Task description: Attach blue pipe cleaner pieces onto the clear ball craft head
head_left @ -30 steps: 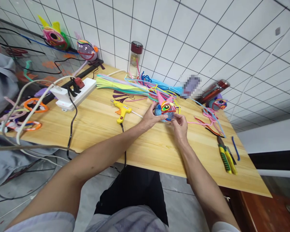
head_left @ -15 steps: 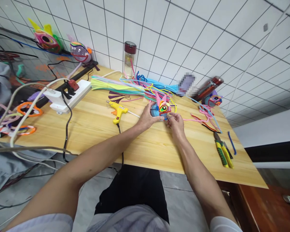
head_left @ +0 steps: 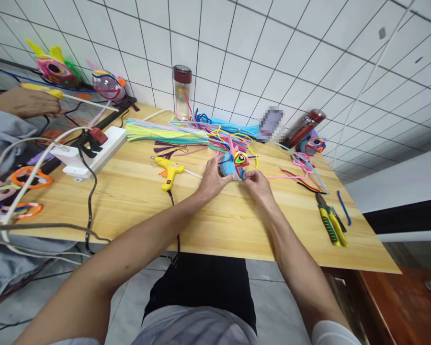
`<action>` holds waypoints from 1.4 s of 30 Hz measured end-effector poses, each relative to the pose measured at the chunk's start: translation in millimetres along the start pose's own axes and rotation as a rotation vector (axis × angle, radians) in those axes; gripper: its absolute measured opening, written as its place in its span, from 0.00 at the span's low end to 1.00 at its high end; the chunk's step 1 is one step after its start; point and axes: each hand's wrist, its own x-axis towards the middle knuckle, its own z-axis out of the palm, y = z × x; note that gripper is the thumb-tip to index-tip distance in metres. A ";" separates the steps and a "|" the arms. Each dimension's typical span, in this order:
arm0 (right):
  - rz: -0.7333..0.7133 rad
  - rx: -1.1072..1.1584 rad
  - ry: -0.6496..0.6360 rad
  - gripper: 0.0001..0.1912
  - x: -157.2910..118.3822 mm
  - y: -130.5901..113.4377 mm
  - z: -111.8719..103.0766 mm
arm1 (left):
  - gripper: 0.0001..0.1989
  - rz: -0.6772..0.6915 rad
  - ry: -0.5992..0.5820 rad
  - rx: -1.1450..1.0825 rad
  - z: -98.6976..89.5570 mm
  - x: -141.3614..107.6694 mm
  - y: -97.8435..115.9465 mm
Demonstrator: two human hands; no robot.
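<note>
A pipe-cleaner animal head (head_left: 232, 165), blue and ribbed with pink ears and a green-yellow eye, stands just above the table between my hands. My left hand (head_left: 214, 178) is wrapped round its left side, thumb along the bottom. My right hand (head_left: 259, 186) is closed in a pinch at its lower right edge, on a short dark blue pipe cleaner (head_left: 243, 175); the fingertips partly hide it. Left of my left hand, a yellow hot glue gun (head_left: 169, 171) lies on the table with a glue stick out of its back.
Bundled pipe cleaners (head_left: 168, 132), a glass bottle (head_left: 182, 93) and a thermos (head_left: 307, 127) are along the wall. Pliers (head_left: 328, 223) lie at right. A white power strip (head_left: 96, 153) with cables stands at left, near another person's hand (head_left: 28, 101) holding a yellow glue gun (head_left: 45, 90).
The animal head has turned, and my right hand has moved slightly down along its edge, with a dark blue strip now showing there. Another person's hand with a glue gun has come in at left.
</note>
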 end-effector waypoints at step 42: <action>0.413 -0.921 0.394 0.32 -111.8 132.2 -188.1 | 0.23 -0.216 -0.527 -0.314 6.5 -39.4 74.1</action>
